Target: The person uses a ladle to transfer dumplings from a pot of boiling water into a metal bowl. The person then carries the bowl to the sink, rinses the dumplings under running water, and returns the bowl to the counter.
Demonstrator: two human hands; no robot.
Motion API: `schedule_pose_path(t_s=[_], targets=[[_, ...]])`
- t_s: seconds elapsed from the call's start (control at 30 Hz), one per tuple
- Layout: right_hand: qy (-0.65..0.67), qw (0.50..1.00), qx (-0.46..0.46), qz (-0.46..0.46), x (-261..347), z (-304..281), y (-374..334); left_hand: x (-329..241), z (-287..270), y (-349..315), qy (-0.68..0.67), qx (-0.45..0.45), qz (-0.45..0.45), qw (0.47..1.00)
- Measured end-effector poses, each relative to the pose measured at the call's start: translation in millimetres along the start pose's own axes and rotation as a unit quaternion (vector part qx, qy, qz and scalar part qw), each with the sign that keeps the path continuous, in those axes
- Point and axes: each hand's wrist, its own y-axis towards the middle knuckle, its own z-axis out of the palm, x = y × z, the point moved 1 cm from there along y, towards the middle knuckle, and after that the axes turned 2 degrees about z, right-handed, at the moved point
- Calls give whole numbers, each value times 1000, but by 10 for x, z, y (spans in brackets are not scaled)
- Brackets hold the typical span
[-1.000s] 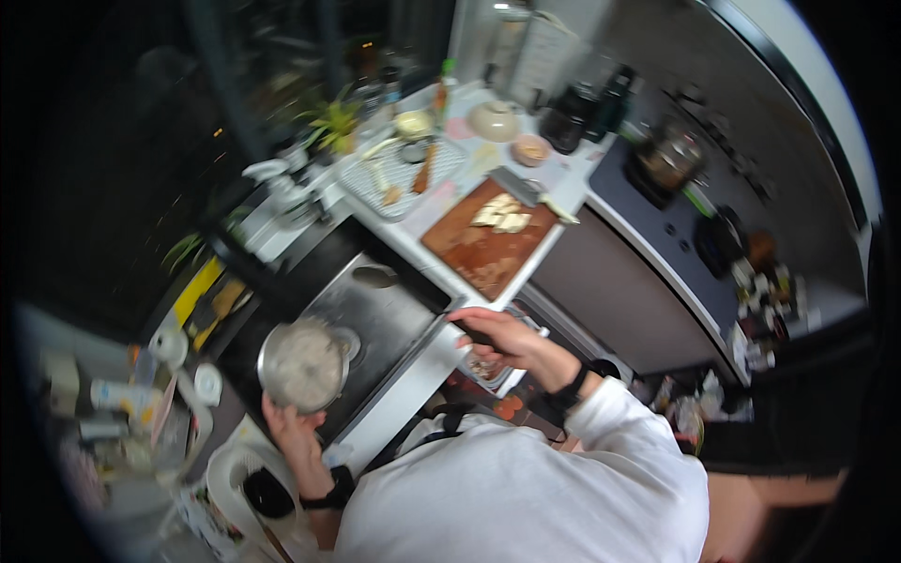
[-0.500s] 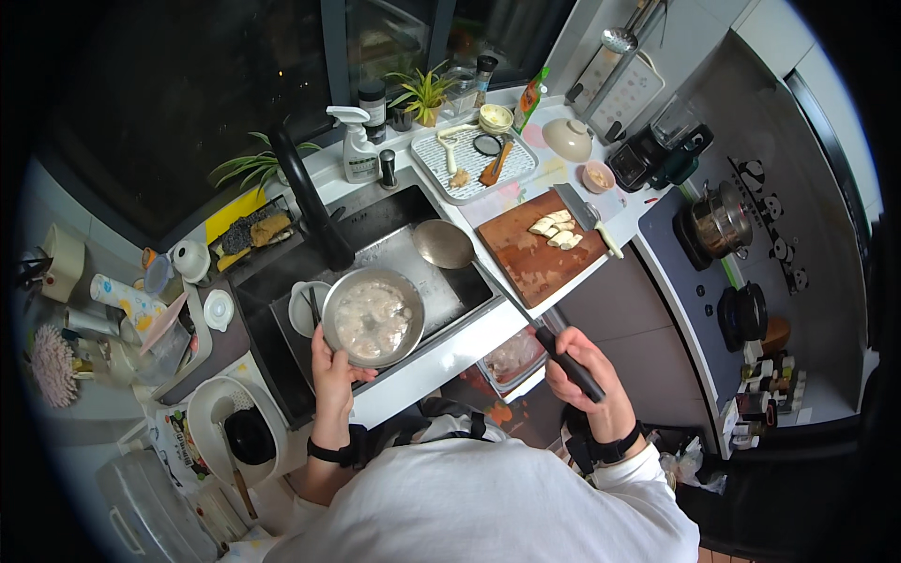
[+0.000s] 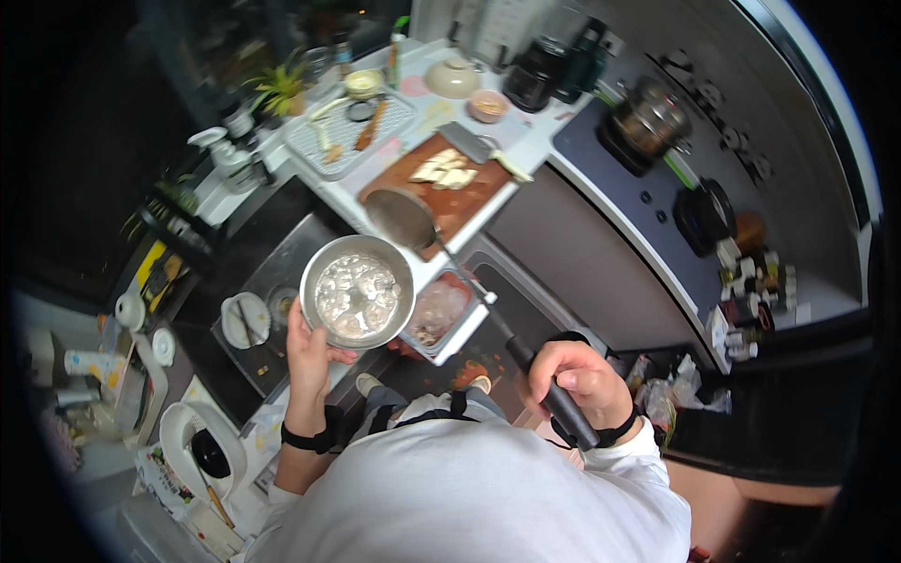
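- Beside the sink (image 3: pixel 289 246), as I saw it: left hand (image 3: pixel 312 358) half-curled, gripping the near side of the steel bowl (image 3: pixel 352 245); pale wet contents (image 3: pixel 358 296) inside
- Right hand (image 3: pixel 587 380) wrapped round the ladle (image 3: pixel 404 219); scoop hung toward the cutting board (image 3: pixel 481 201); contact unclear
- Step, my read: both held up together; next move called for a level bowl

From my end, I saw the white counter (image 3: pixel 537 141) carrying a brown cutting board (image 3: pixel 462 203), a ribbed white tray (image 3: pixel 348 143), an upturned bowl (image 3: pixel 453 79) and a small pink bowl (image 3: pixel 487 108).
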Motion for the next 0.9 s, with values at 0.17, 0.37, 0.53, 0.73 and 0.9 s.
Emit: schedule_pose_path(t_s=[0.17,0.37,0.53,0.73,0.9], targets=[[24,994,87,-67,341,-507,-823,267,1040,-133,12,26,-17,999],[-209,971,66,-99,794,-1032,-1695,719,2323,-203,23,96,-56,994],[-314,933,-46,-170,1163,-1344,-2164,1038,3243,-114,61,182,-99,976],[-373,886,-149,-231,1562,-1937,-2564,1360,4246,189,51,255,-118,958],[-424,805,-319,-267,1843,-2427,-2702,1519,5024,525,58,317,-132,937]])
